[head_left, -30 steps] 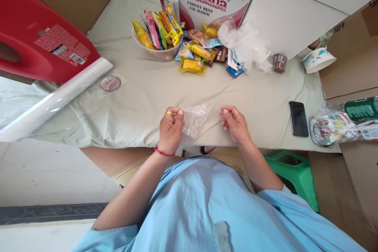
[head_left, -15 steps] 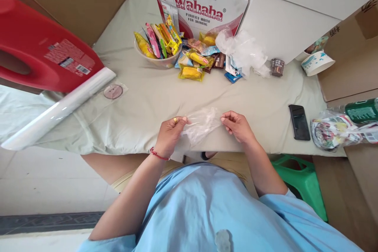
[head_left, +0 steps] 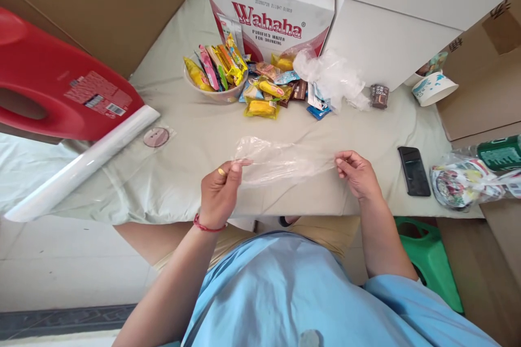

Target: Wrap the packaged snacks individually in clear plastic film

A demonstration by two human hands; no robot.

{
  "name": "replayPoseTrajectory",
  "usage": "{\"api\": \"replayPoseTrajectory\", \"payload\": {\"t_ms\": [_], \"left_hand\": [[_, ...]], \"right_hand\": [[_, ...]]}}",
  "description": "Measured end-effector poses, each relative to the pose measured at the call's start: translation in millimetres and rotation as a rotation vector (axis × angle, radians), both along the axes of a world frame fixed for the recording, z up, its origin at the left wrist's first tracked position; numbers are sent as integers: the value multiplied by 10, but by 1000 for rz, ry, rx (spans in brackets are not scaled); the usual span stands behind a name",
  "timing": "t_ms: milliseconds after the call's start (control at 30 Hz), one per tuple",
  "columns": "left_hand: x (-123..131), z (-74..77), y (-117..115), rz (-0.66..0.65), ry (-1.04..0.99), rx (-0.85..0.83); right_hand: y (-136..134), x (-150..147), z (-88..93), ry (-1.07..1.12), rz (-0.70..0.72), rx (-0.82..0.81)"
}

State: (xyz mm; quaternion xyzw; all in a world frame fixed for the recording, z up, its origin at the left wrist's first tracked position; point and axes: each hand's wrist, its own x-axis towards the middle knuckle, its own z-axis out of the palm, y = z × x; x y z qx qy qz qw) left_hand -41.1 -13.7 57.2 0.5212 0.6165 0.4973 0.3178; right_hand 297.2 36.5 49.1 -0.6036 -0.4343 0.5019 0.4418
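A clear plastic bag (head_left: 285,162) is stretched out sideways between my two hands, just above the cloth-covered table (head_left: 195,135). At its left end my left hand (head_left: 222,190) pinches it between thumb and fingers; a ring and a red bracelet show on this hand and wrist. My right hand (head_left: 356,173) grips the right end with its fingertips. Beyond the bag sit a plastic bowl (head_left: 220,96) of wrapped snacks and a pile of loose snack packets (head_left: 272,87). Crumpled clear plastic bags (head_left: 329,78) lie to the right of that pile.
A red jug (head_left: 65,81) and a roll of clear film (head_left: 85,162) lie at the left, near a flat round item (head_left: 156,137). Boxes (head_left: 272,11) stand along the back. At the right are a phone (head_left: 414,171), a paper cup (head_left: 434,88) and a green-labelled bottle (head_left: 499,153).
My hands have moved apart, left hand leftward and right hand rightward. The bunched plastic bag is now drawn out wider between them.
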Motion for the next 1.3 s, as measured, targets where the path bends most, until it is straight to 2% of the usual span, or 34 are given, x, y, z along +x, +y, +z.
{"api": "replayPoseTrajectory", "payload": {"t_ms": [67, 133, 233, 267, 333, 433, 500, 567, 667, 700, 733, 800, 900, 1033, 1167, 1233, 1300], "left_hand": [[86, 52, -68, -39, 284, 210], [215, 61, -135, -139, 584, 430], [468, -28, -245, -311, 892, 585], [553, -75, -288, -366, 942, 578], [692, -170, -377, -495, 980, 514], [780, -254, -476, -671, 900, 348], [780, -256, -483, -699, 780, 230], [777, -233, -430, -587, 672, 132], [816, -206, -255, -263, 631, 51], [838, -207, -185, -191, 641, 27], [859, -213, -117, -171, 651, -5], [883, -231, -6, -244, 636, -116], [846, -250, 75, -313, 485, -268], [677, -241, 103, -136, 206, -209], [457, -261, 168, 90, 14, -205], [354, -289, 198, 183, -82, -245], [272, -315, 202, 227, -140, -266]], "right_hand": [[-9, -79, 14, -77, -172, 108], [-69, -191, 55, -68, -234, 122], [-204, -379, 117, 122, -11, -90], [-241, -433, 123, 172, 65, -167], [-284, -507, 97, 188, 123, -251], [-284, -517, -8, 100, 109, -255], [-269, -490, -79, 79, 116, -220], [-264, -477, -125, 87, 140, -171], [-284, -517, -133, 102, 205, -101], [-295, -542, -125, 106, 226, -83], [-305, -567, -114, 108, 239, -67], [-319, -600, -91, 95, 237, -47], [-315, -579, -72, 13, 166, -31], [-295, -449, -103, -95, 43, 11], [-321, -320, -205, -127, -31, 24], [-347, -245, -257, -153, -29, 5], [-356, -144, -264, -231, 70, -28]]}}
